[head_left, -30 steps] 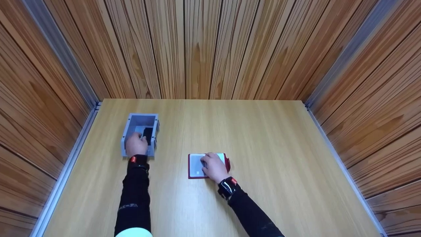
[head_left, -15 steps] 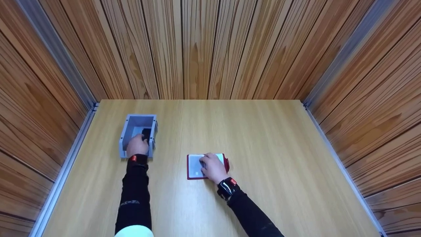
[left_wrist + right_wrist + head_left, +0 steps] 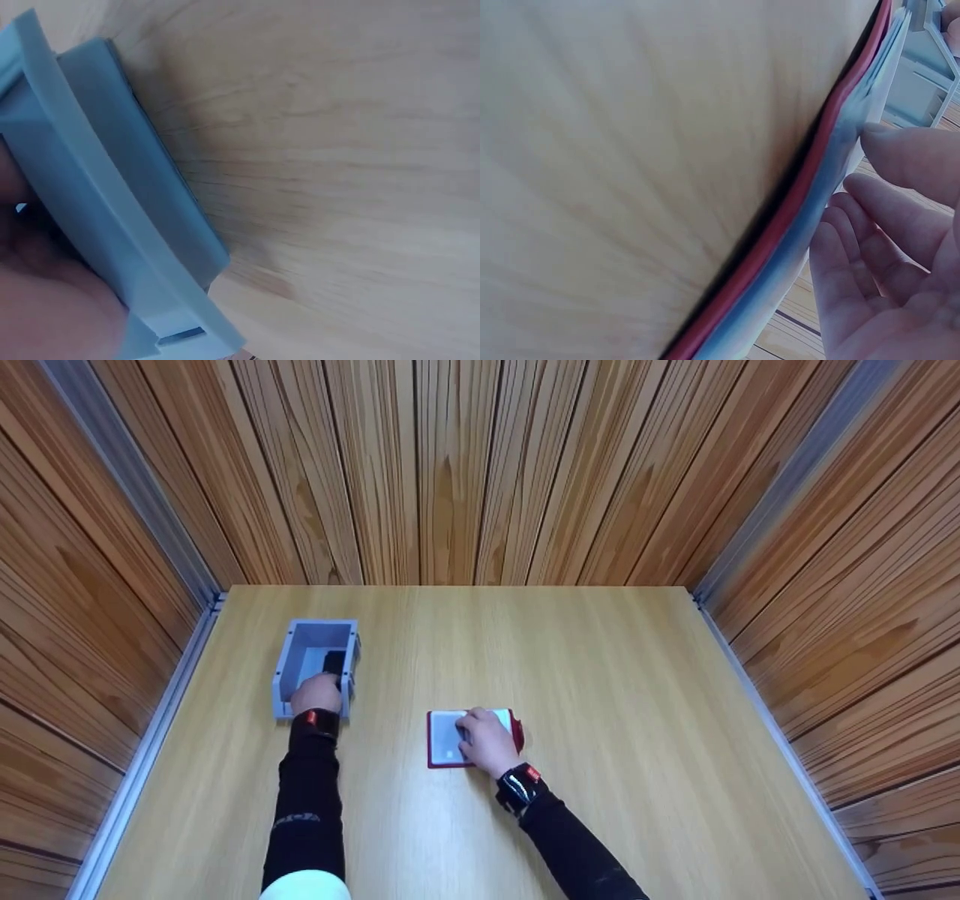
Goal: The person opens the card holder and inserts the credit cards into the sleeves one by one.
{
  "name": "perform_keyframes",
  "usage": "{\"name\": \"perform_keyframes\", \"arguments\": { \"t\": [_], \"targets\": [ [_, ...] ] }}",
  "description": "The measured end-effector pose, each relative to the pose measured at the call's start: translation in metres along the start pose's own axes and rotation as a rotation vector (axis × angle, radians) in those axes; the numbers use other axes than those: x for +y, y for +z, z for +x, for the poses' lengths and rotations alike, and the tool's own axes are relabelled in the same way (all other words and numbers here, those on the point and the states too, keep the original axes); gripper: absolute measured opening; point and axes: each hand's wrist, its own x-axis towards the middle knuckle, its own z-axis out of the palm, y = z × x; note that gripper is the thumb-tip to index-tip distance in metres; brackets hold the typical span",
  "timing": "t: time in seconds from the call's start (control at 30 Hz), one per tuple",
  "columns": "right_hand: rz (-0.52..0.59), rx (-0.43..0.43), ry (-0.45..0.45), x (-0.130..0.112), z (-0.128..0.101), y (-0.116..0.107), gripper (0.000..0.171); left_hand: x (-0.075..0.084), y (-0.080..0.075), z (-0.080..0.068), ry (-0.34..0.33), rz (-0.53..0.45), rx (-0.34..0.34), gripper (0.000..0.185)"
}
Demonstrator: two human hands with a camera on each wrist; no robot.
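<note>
Left of centre in the head view: grey bin (image 3: 289, 660) on the wooden table (image 3: 615, 697), a black object (image 3: 334, 663) inside. Left hand (image 3: 316, 694) at the bin's near wall; grip cannot be told. Centre: red-edged flat case (image 3: 444, 739). Right hand (image 3: 486, 741) rests on it, fingers relaxed, fingertips (image 3: 900, 154) touching its edge.

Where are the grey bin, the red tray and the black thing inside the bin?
grey bin (image 3: 296, 624), head view, on its far rim.
red tray (image 3: 431, 744), head view, on its left edge.
black thing (image 3: 334, 661), head view, on its top.
</note>
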Motion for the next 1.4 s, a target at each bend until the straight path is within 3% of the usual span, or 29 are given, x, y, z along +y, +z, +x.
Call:
{"name": "perform_keyframes", "arguments": {
  "t": [0.27,0.53,0.97,1.27,1.4],
  "targets": [
    [-0.002,0.007,-0.008,-0.001,-0.001,-0.001,0.033,-0.002,-0.001,0.000,-0.027,-0.058,-0.020,0.031],
    [-0.029,0.019,-0.029,-0.001,-0.001,0.000,0.032,0.000,-0.002,0.000,-0.099,-0.055,0.031,0.029],
    [-0.034,-0.012,-0.010,-0.002,0.000,-0.002,0.035,0.001,-0.004,0.003,-0.204,-0.205,-0.026,0.035],
    [-0.046,-0.013,-0.004,-0.002,0.000,-0.001,0.034,0.002,-0.010,0.003,-0.218,-0.273,-0.063,0.040],
    [-0.046,0.007,-0.018,-0.001,-0.001,0.000,0.032,0.002,-0.010,0.005,-0.231,-0.270,-0.038,0.039]
  ]
}}
